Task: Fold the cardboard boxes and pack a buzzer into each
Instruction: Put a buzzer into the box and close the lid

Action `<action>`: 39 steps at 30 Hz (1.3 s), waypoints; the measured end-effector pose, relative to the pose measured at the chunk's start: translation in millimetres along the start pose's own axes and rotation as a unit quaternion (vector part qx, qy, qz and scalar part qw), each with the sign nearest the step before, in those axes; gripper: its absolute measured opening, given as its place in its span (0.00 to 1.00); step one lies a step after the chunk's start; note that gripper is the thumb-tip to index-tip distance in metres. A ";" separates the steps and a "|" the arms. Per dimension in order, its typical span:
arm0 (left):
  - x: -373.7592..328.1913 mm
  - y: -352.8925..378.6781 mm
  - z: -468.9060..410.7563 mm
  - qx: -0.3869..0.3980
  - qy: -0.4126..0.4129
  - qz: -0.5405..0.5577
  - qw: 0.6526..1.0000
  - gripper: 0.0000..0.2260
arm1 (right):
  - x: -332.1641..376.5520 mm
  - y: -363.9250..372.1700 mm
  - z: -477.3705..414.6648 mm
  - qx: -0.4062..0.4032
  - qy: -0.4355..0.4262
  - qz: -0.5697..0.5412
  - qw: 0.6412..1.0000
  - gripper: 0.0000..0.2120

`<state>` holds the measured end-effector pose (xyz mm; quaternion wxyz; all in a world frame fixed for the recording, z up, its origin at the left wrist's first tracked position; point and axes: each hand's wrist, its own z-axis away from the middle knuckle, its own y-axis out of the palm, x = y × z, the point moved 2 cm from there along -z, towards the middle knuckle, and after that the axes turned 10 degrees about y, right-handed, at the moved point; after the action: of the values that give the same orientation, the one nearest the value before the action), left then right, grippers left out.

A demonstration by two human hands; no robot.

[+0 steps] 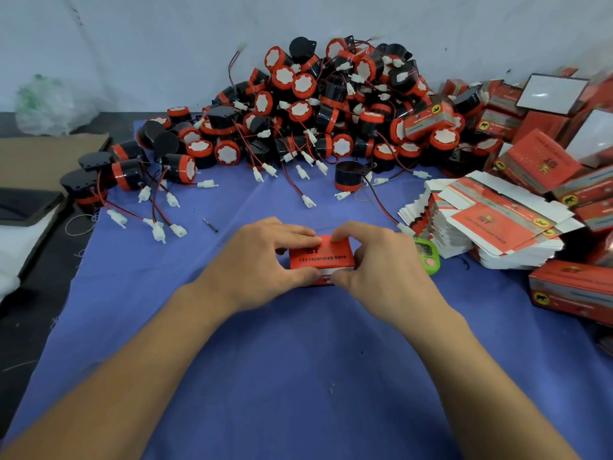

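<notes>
Just below frame centre, the red cardboard box (pixel 317 257) is pinched, fingers above and thumbs below, by the left hand (pixel 262 260) and right hand (pixel 381 262); being light, thin card, it is judged easily dented and best gripped gently at its edges.

One red box (pixel 319 257) w/ black print lies flat near the middle of the cloth (pixel 298 376), a white flap edge showing on its near side. Black-&-red buzzers (pixel 315 104) w/ red/black leads & white plugs are heaped along the far edge. Flat box blanks (pixel 491 224) are stacked at the right edge, w/ folded boxes (pixel 544 161) piled in the far-right corner.
</notes>
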<state>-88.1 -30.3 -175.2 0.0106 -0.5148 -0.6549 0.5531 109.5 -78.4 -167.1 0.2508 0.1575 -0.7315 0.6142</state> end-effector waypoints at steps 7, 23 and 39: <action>3.3 -0.6 -3.1 -0.011 -0.029 0.024 0.999 0.14 | -12.0 -10.7 -4.0 0.066 0.056 -0.131 0.988 0.12; 17.4 7.7 -3.1 -0.012 -0.085 0.186 0.979 0.07 | -17.1 -1.2 -7.6 0.091 0.105 -0.297 0.945 0.09; 9.7 25.2 -5.2 -0.010 -0.139 0.216 0.966 0.14 | -14.6 6.9 -9.3 0.099 0.094 -0.238 0.962 0.16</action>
<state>-72.9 -23.5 -197.0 -0.2055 -0.5623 -0.5287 0.6017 119.4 -69.0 -179.8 0.4403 0.2931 -0.5816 0.6180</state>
